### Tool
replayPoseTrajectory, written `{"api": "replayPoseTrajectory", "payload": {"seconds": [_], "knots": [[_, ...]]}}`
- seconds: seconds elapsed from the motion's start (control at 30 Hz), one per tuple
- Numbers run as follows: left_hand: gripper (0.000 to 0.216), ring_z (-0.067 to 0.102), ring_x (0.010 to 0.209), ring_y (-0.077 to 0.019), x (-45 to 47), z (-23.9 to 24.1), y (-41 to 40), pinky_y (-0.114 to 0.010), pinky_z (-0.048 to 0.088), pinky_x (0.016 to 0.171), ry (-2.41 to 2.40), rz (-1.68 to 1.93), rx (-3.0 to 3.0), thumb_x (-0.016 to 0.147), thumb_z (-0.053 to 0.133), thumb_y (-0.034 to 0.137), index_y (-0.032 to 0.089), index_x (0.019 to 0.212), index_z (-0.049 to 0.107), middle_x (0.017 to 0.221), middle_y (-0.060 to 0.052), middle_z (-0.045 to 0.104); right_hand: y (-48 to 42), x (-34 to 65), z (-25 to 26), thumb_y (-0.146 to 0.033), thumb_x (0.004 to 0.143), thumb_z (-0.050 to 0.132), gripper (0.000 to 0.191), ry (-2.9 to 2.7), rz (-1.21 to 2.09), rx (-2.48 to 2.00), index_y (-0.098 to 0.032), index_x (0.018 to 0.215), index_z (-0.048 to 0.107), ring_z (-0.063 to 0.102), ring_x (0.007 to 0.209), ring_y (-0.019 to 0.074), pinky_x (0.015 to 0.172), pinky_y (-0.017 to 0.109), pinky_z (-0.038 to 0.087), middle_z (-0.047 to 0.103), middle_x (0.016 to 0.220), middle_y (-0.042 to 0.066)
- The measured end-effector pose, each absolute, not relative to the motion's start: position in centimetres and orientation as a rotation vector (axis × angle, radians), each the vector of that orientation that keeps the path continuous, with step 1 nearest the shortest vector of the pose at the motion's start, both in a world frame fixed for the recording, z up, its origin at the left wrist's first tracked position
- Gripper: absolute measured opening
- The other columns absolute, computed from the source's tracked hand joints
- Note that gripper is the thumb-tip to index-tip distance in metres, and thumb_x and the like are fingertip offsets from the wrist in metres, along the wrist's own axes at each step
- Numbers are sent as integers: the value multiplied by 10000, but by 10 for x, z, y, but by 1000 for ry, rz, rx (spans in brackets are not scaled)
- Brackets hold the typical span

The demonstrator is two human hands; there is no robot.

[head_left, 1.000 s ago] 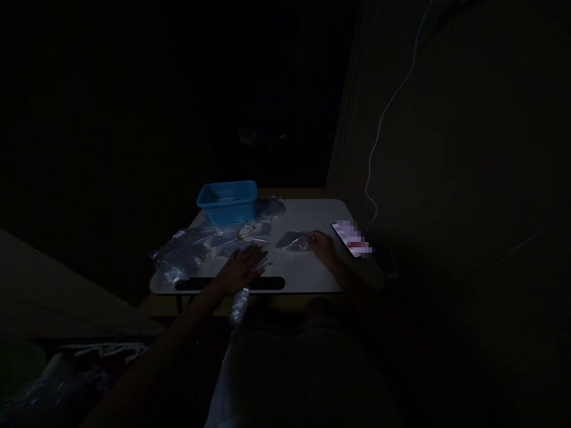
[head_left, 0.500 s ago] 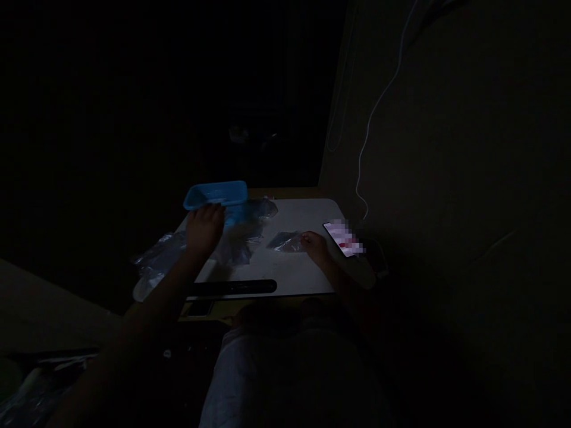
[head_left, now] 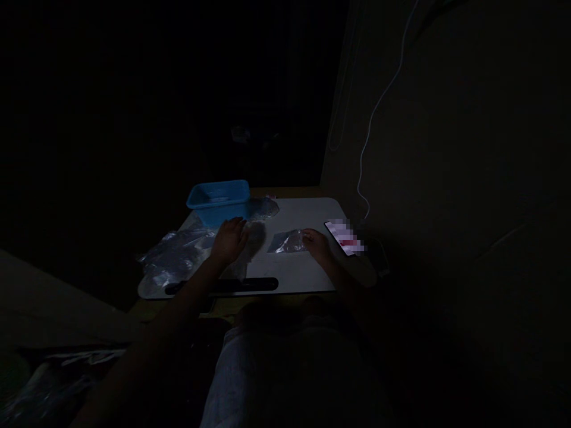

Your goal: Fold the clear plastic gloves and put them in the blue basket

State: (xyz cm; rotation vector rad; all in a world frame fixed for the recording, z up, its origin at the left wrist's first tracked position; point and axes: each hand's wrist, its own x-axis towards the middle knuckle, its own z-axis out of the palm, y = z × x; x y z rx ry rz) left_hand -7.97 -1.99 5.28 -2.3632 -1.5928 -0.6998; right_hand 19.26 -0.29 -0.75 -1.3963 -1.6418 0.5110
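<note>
In the dim head view, my right hand [head_left: 316, 242] pinches the right end of a clear plastic bag [head_left: 288, 241] on the white tabletop [head_left: 303, 211]. My left hand [head_left: 230, 240] is over the table just in front of a blue plastic basket [head_left: 223, 207], its fingers stretched forward and partly apart. I make out nothing held in it. Several crinkled clear bags [head_left: 172, 258] lie to the left of that hand, and another clear bag [head_left: 264, 208] rests against the basket's right side.
A lit phone [head_left: 343, 238] lies at the table's right side. A dark slot [head_left: 250, 284] runs along the front edge of the tabletop. A white cable [head_left: 369, 128] hangs down the wall at the right. My lap [head_left: 229, 368] is below the table.
My left hand has moved from the basket's rim to the right and nearer to me, down in front of the basket. My right hand stays on the clear bag.
</note>
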Motion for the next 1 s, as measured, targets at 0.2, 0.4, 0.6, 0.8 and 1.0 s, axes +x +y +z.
{"api": "replayPoseTrajectory", "payload": {"seconds": [0.2, 0.4, 0.6, 0.8, 1.0], "knots": [[394, 513, 1102, -215, -44, 35, -21, -359, 397, 966, -1635, -827, -2679, 815, 330, 244, 124, 1110, 562, 1165, -108, 581, -8, 195, -2, -233, 758, 486, 193, -1630, 524, -1400, -199, 805, 669, 627, 720, 152, 641, 235, 479, 695, 778, 15], [430, 532, 1098, -212, -24, 12, -20, -346, 416, 947, -1864, -1165, -2741, 857, 332, 340, 116, 1164, 535, 1205, -109, 570, -8, 196, -2, -260, 801, 454, 246, -1674, 544, -1322, -185, 867, 678, 628, 819, 175, 744, 273, 478, 696, 873, 38], [500, 489, 1153, -234, -21, 2, -15, -381, 382, 982, -1814, -1112, -2745, 760, 523, 294, 131, 1230, 471, 1265, -124, 520, -10, 193, 0, -239, 840, 397, 306, -1729, 273, -1252, -171, 993, 653, 553, 978, 191, 896, 311, 413, 632, 1032, 83], [574, 477, 1158, -256, -22, 0, -14, -390, 370, 989, -1775, -1044, -2740, 690, 605, 317, 132, 1216, 467, 1258, -121, 522, -22, 187, 6, -213, 848, 381, 325, -1731, 46, -1340, -156, 1038, 639, 505, 946, 205, 845, 319, 403, 572, 983, 102], [549, 568, 983, -239, -20, 3, -17, -406, 423, 906, -1820, -1234, -2711, 627, 632, 212, 159, 1157, 500, 964, -68, 660, -34, 181, 12, -180, 827, 433, 230, -1814, -120, -1273, -182, 826, 663, 530, 801, 200, 779, 336, 401, 636, 778, 63]]}}
